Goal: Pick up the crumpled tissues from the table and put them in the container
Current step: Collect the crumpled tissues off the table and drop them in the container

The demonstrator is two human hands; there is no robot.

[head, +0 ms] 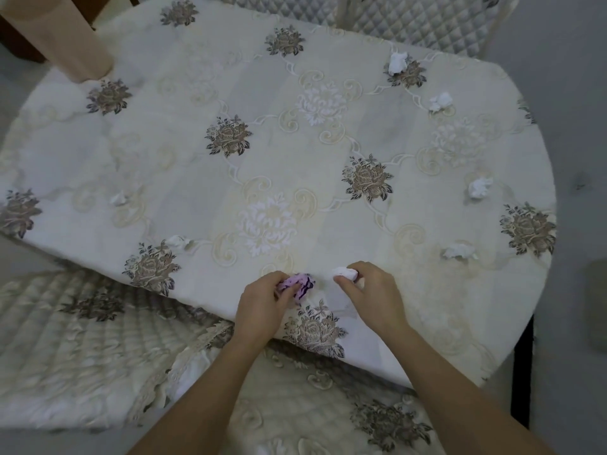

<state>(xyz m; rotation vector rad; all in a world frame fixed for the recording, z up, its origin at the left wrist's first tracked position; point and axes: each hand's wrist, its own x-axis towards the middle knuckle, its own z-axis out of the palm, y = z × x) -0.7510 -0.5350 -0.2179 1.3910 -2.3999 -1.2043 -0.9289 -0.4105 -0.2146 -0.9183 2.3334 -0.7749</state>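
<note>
Several crumpled white tissues lie scattered on the floral tablecloth (197, 152): one at the far right (398, 62), another just below it (441, 101), one at mid right (480, 187), one near the right front (459, 251), and two on the left (119, 199) (177, 241). At the table's near edge my right hand (371, 295) pinches a white tissue (345, 274). Beside it my left hand (262, 298) grips a small purple and white patterned object (300, 284); I cannot tell whether it is the container.
A beige column (62, 34) stands at the table's far left corner. Quilted chair backs (420, 18) sit beyond the far edge. A cushioned seat with matching fabric (82, 349) is below the near edge. A dark table leg (522, 372) shows at the right.
</note>
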